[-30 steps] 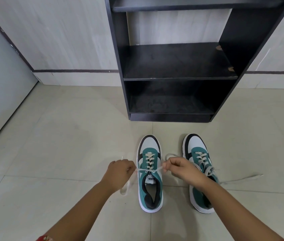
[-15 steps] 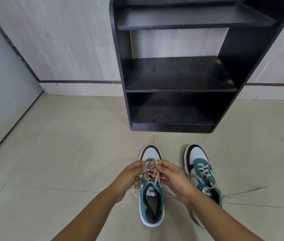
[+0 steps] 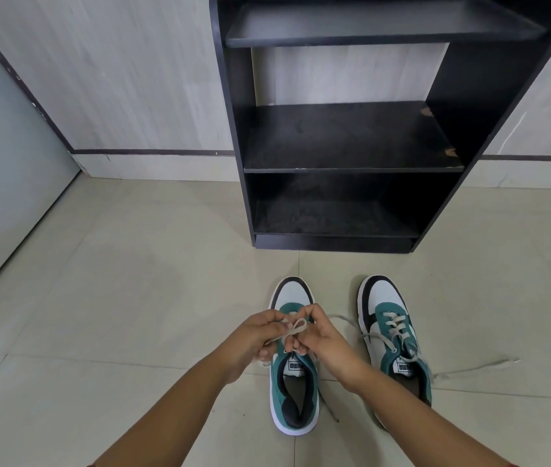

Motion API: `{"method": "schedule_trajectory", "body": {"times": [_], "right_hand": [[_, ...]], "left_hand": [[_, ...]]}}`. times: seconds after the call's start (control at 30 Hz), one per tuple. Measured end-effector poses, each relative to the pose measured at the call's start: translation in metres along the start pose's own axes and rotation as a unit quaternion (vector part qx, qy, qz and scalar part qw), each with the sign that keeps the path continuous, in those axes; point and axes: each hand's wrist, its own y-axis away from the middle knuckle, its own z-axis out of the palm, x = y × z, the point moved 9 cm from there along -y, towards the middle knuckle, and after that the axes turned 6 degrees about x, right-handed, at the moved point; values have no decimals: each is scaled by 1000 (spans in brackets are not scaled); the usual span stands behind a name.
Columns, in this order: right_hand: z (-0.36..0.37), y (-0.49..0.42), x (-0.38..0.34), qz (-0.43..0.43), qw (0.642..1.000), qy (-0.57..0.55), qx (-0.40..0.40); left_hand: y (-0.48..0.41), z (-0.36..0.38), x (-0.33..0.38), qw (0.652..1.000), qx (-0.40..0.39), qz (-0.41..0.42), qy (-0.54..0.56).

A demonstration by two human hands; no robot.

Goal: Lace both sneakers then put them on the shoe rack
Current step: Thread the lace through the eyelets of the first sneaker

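Two teal, white and black sneakers stand side by side on the floor, toes toward the rack. Over the left sneaker (image 3: pixel 292 396) my left hand (image 3: pixel 254 338) and my right hand (image 3: pixel 321 338) meet, each pinching its beige lace (image 3: pixel 297 326), which forms a small loop between my fingers. The right sneaker (image 3: pixel 392 335) is laced, with its loose lace ends trailing on the floor to the right. The black shoe rack (image 3: pixel 351 170) stands just beyond the shoes; the shelves I can see are bare.
Pale floor tiles (image 3: pixel 132 298) spread to the left and right of the shoes. A light wood-look wall (image 3: pixel 116 79) runs behind the rack. A grey door or panel (image 3: pixel 4 163) closes the left side.
My hands came together from either side of the left sneaker and now hold a loop of lace over its tongue. The camera has tilted up a little.
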Motion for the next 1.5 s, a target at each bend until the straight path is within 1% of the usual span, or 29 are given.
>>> {"method": "schedule_trajectory", "body": {"times": [0.1, 0.2, 0.3, 0.37, 0.4, 0.43, 0.47, 0.5, 0.57, 0.6, 0.63, 0.73, 0.77, 0.83, 0.87, 0.9, 0.93, 0.97, 1.0, 1.03, 1.07, 1.1, 1.13, 1.17, 1.23, 1.3, 1.4, 1.5], "right_hand": [[2, 2, 0, -15, 1000, 10, -18], [-5, 0, 3, -10, 1000, -2, 13], [-16, -5, 9, 19, 996, -25, 78], [-19, -7, 12, 30, 994, -15, 99], [-21, -8, 13, 34, 993, -6, 109], [-23, -9, 14, 36, 992, -2, 121], [-24, -8, 14, 38, 991, -11, 131], [-25, -9, 16, 45, 990, -24, 135], [-24, -10, 22, 74, 988, -48, 125], [-23, -10, 24, 93, 987, -51, 118], [-23, -11, 27, 108, 986, -48, 117], [-25, -12, 28, 138, 983, -36, 114], [-25, -12, 30, 145, 983, -28, 109], [-23, -10, 35, 167, 981, -36, 92], [-21, -8, 35, 172, 981, -47, 81], [-19, -8, 35, 167, 981, -63, 72], [-18, -6, 32, 160, 982, -74, 68], [-20, -6, 31, 146, 985, -65, 70], [-21, -3, 28, 130, 988, -47, 75], [-24, -3, 29, 121, 989, -33, 82], [-26, -2, 29, 115, 989, -27, 88], [-29, 0, 32, 112, 989, -23, 96], [-31, 2, 32, 105, 989, -21, 104], [-33, 3, 33, 95, 989, -2, 109], [-32, 7, 28, 53, 990, 72, 108], [-26, 10, 23, 8, 987, 129, 97], [-20, 12, 21, -55, 970, 214, 102], [-23, 12, 18, -77, 962, 239, 110]], "left_hand": [[-3, -9, -2, 999, 49, -3, -10], [-4, -13, 1, 996, 80, 18, -27], [-1, -14, 12, 989, 123, 76, -40], [2, -18, 20, 973, 157, 131, -103], [3, -21, 24, 955, 179, 160, -174], [5, -21, 28, 924, 197, 190, -269], [7, -19, 32, 875, 210, 226, -373], [10, -12, 37, 819, 216, 276, -455], [18, 6, 42, 697, 209, 383, -569], [22, 14, 41, 655, 203, 417, -597], [25, 19, 40, 637, 194, 438, -604], [26, 24, 33, 638, 143, 469, -593], [27, 27, 30, 629, 120, 484, -597], [29, 32, 28, 590, 87, 510, -620], [29, 33, 29, 580, 77, 511, -630], [26, 32, 31, 582, 70, 501, -636], [23, 31, 33, 598, 69, 479, -639], [17, 25, 35, 646, 71, 435, -623], [10, 16, 35, 723, 78, 366, -580], [3, 6, 30, 815, 77, 275, -504], [-2, -2, 23, 894, 67, 188, -400], [-5, -6, 17, 943, 56, 117, -306], [-6, -8, 13, 967, 45, 64, -242], [-6, -10, 9, 979, 39, 21, -197], [-4, -17, 5, 990, 54, -32, -129], [-3, -22, 1, 992, 72, -50, -86], [1, -19, -3, 992, 83, -56, -74], [5, -18, -2, 992, 91, -54, -67]]}}
